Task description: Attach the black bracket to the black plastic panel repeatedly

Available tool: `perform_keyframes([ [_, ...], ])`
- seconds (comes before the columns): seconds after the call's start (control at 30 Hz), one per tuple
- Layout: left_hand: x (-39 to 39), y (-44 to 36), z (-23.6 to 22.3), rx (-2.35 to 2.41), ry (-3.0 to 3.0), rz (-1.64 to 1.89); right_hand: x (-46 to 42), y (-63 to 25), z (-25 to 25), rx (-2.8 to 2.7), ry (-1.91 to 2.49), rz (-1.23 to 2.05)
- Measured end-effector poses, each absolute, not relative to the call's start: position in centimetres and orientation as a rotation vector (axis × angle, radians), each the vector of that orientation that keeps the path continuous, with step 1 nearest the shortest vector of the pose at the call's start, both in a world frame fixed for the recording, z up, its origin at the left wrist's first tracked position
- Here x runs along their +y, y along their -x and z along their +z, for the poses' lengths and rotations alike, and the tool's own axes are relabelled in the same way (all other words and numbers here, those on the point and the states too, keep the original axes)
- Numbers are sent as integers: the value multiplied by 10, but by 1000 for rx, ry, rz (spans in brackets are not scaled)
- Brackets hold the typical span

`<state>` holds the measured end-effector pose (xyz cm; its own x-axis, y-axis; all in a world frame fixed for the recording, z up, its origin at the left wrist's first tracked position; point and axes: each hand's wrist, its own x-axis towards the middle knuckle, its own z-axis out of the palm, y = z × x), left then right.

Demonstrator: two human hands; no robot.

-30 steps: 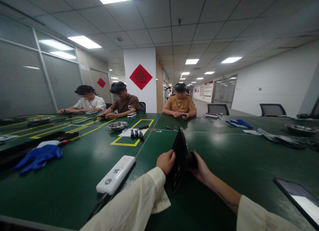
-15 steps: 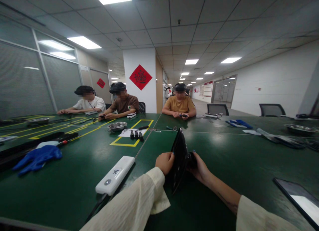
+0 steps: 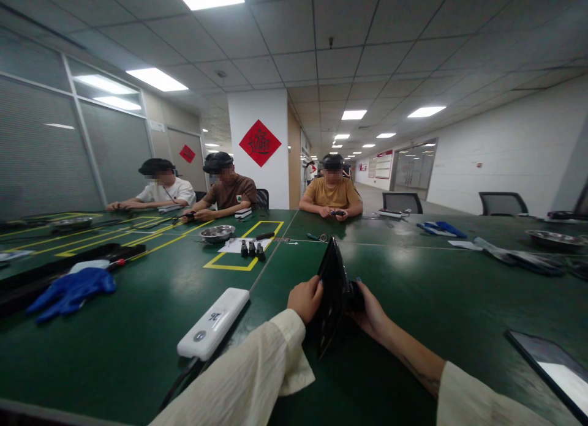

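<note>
Upright in front of me, over the green table [image 3: 395,377], is a thin, glossy black panel [image 3: 333,291], seen nearly edge-on. My left hand [image 3: 304,299] grips its left side, with the thumb against the surface. On the other side, my right hand [image 3: 373,310] is closed around a dark blocky part [image 3: 356,296] at the panel's right face. Whether that block is joined to the panel I cannot tell. The fingertips of both hands are partly hidden behind what they hold.
A white power bank [image 3: 214,323] with a cable lies left; a phone [image 3: 551,368] lies right. Blue gloves [image 3: 73,291], a metal bowl [image 3: 217,233] and several small black parts [image 3: 252,249] are farther off. Three people sit across the table, one [image 3: 331,190] straight ahead.
</note>
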<state>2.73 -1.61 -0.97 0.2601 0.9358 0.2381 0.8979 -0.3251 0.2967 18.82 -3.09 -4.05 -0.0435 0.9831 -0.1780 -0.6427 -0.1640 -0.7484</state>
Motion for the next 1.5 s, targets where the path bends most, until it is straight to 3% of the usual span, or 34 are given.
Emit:
perform_keyframes([
  [1.5,-18,-28,-9,1805,-2390,565,-28,-191,-47,-630,778,1571],
])
